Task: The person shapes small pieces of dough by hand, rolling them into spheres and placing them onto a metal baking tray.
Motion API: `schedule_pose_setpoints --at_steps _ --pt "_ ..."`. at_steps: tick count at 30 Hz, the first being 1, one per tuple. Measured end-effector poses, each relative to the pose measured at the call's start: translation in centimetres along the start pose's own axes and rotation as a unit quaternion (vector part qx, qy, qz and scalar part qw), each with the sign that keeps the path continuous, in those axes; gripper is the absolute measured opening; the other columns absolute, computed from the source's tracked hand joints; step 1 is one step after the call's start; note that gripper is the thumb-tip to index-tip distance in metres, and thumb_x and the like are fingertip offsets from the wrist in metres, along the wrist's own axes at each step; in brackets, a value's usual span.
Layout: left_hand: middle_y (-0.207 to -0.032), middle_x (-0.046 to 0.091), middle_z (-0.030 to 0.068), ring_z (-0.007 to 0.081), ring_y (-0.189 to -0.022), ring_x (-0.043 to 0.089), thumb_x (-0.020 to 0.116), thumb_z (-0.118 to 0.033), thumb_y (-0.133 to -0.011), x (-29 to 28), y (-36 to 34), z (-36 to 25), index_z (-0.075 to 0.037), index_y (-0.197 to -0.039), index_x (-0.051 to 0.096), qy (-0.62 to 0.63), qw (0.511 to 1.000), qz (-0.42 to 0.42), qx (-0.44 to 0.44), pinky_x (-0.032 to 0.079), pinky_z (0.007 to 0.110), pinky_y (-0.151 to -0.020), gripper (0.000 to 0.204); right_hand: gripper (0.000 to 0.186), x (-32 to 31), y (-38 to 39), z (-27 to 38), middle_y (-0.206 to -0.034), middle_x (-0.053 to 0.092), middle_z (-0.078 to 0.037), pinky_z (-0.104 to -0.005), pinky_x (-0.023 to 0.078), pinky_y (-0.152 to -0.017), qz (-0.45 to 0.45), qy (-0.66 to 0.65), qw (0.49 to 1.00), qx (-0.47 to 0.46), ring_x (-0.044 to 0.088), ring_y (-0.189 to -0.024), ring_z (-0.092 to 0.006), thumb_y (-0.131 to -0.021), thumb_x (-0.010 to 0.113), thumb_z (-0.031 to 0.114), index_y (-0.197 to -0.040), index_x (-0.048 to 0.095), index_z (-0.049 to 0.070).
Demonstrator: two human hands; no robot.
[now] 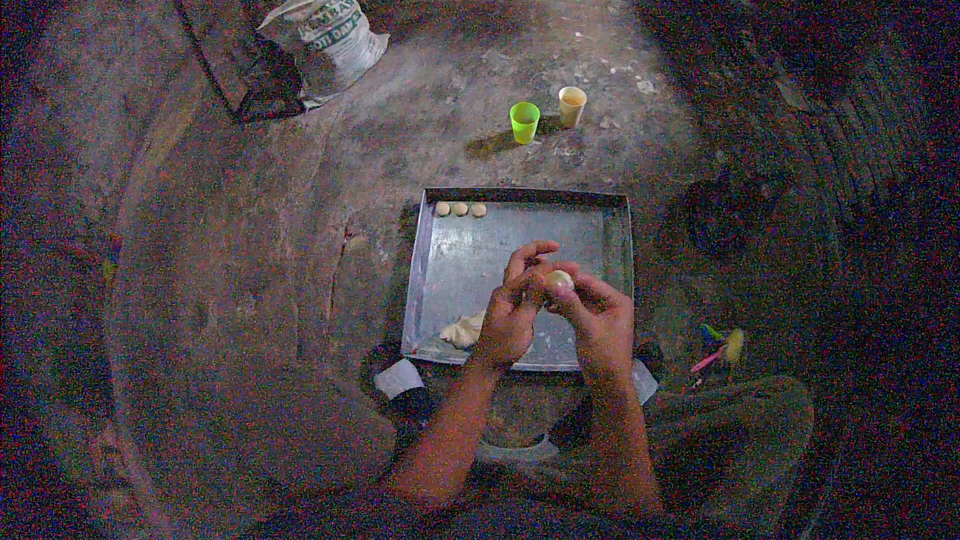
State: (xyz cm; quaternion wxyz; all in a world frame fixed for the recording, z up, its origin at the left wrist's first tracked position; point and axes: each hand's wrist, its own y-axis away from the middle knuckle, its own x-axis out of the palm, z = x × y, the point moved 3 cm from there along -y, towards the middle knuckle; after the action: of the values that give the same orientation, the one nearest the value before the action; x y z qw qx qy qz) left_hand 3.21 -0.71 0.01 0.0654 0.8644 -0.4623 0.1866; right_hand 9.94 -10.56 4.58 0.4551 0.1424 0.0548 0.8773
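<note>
Above a shallow square metal tray (455, 270), my two hands meet around a small pale dough ball (560, 283). My right hand (602, 328) has it between thumb and fingers. My left hand (512, 315) closes on the ball from the other side, with some fingers partly hidden behind the thumb. A larger, rough lump of dough (461, 330) lies in the tray near its front left, partly covered by my left wrist. Three small round dough balls (461, 210) stand in a row in the tray's far left corner.
Beyond the tray, a green cup (524, 123) and a pale cup (572, 107) stand on the concrete floor. A white sack (332, 35) leans by a dark frame (215, 40) at the far left. Small colourful items (718, 350) lie to the right, near my knee.
</note>
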Motion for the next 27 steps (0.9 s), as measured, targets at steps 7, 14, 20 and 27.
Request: schedule_pose_setpoints --at_steps 7,14,20,27 --pt "-0.134 0.056 0.0064 0.0274 -0.125 0.047 0.063 -0.029 -0.093 1.7 -0.2 -1.9 -0.016 -0.126 0.065 -0.252 0.958 0.075 0.115 0.035 0.041 -0.109 0.035 0.029 -2.6 -0.1 -0.5 -0.095 0.072 -0.009 -0.0295 0.053 -0.077 -0.029 0.011 1.0 0.006 0.066 -0.084 -0.0151 -0.093 0.068 0.024 -0.105 0.07 -0.003" --pt "-0.122 0.063 0.0067 0.0264 -0.119 0.054 0.063 -0.019 -0.093 0.3 0.2 -1.5 -0.01 -0.111 0.07 -0.31 0.94 -0.043 0.138 0.039 0.039 -0.105 0.021 0.032 -1.7 -0.2 -1.7 -0.101 0.069 -0.008 -0.0307 0.052 -0.076 0.033 -0.031 0.999 0.006 0.065 -0.09 -0.0164 -0.1 0.056 0.028 -0.11 0.067 -0.001" --pt "-0.118 0.061 0.0074 0.019 -0.115 0.055 0.06 -0.022 -0.097 -0.2 0.3 -0.6 -0.007 -0.11 0.07 -0.077 0.995 -0.046 0.05 0.045 0.035 -0.098 0.021 0.028 -0.6 0.1 -1.5 -0.104 0.068 -0.008 -0.0307 0.053 -0.077 0.028 -0.149 0.984 0.097 0.064 -0.09 -0.0179 -0.097 0.062 0.019 -0.115 0.064 -0.002" --pt "-0.114 0.064 0.0073 0.0148 -0.104 0.061 0.063 -0.023 -0.096 0.8 0.2 -1.3 -0.003 -0.115 0.068 -0.075 0.996 -0.051 -0.02 0.049 0.028 -0.09 0.028 0.022 -1.5 0.0 -1.1 -0.1 0.067 -0.009 -0.0277 0.052 -0.076 -0.053 -0.127 0.991 -0.003 0.064 -0.088 -0.0165 -0.09 0.069 0.005 -0.11 0.064 0.0"
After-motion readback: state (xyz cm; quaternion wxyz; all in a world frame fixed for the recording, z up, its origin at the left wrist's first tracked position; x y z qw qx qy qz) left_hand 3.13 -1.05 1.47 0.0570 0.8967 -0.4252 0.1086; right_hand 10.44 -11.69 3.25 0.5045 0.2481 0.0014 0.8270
